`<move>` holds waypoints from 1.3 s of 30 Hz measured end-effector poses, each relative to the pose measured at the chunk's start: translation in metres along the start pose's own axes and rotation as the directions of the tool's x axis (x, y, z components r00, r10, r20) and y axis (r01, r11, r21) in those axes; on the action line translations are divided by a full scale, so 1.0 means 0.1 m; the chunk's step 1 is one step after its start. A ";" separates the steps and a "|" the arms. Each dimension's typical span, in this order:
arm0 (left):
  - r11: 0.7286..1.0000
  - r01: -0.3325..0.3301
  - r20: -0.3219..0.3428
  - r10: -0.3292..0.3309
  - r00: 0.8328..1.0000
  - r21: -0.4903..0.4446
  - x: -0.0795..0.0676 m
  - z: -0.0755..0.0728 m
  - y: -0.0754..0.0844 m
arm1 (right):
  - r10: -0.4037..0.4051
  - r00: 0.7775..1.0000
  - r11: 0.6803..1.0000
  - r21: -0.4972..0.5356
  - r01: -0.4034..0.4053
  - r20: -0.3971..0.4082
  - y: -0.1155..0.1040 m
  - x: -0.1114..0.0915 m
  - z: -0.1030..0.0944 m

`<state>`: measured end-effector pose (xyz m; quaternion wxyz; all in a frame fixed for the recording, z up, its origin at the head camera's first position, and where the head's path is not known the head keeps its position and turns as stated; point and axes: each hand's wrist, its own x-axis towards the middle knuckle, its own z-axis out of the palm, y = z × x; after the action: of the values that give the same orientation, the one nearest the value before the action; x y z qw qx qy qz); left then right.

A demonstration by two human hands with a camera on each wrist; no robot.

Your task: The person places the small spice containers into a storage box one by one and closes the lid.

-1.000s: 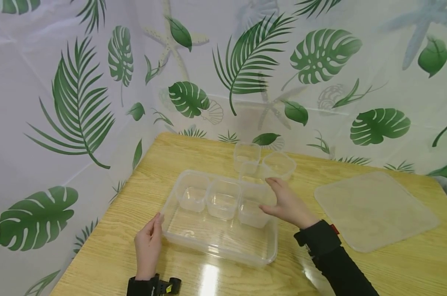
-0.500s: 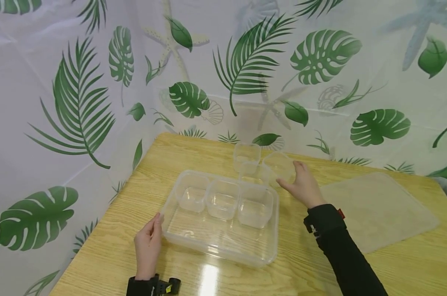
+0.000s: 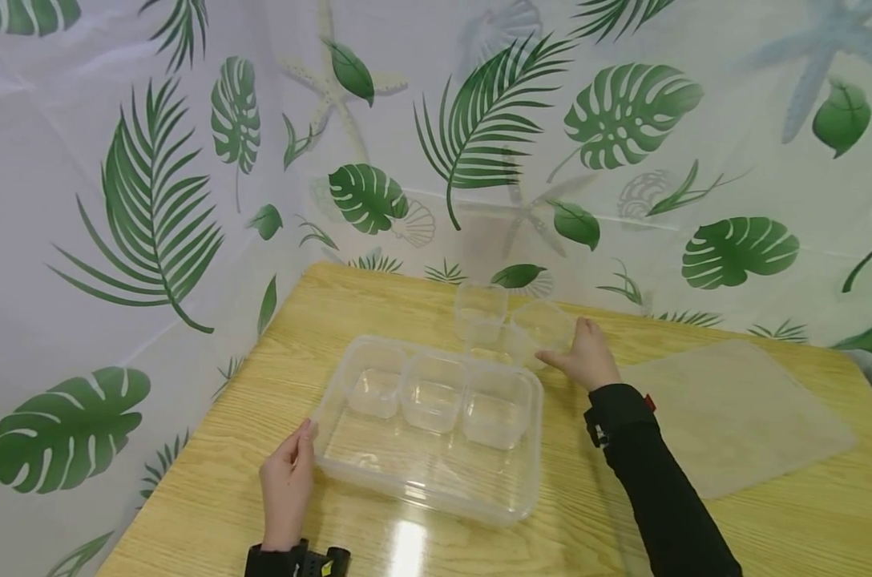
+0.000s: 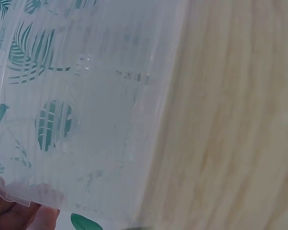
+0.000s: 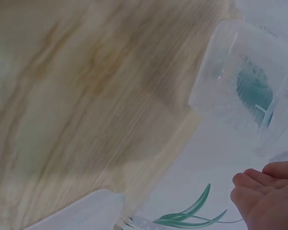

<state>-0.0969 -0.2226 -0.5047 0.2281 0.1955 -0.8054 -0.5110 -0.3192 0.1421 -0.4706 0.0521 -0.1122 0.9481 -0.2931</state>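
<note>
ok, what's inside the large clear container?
The large container holds three small clear tubs in a row along its far wall. In front of them its floor is bare, wood tabletop showing through. The floor under the tubs is covered; too hazy to tell.

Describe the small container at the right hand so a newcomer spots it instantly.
On the wooden table, find the large clear tray. Just beyond the right part of its far edge sit three small clear containers. Yours is the rightmost container, the only one right beside the right hand.
</note>
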 end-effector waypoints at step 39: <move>1.000 0.020 0.010 -0.020 1.000 -0.014 -0.01 0.01 0.00 | -0.023 0.998 1.000 -0.007 0.022 -0.062 0.06 0.18 0.17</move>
<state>-0.0968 -0.2215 -0.5056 0.2203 0.1996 -0.8009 -0.5198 -0.3350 0.1337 -0.4888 0.0191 -0.1139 0.9489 -0.2938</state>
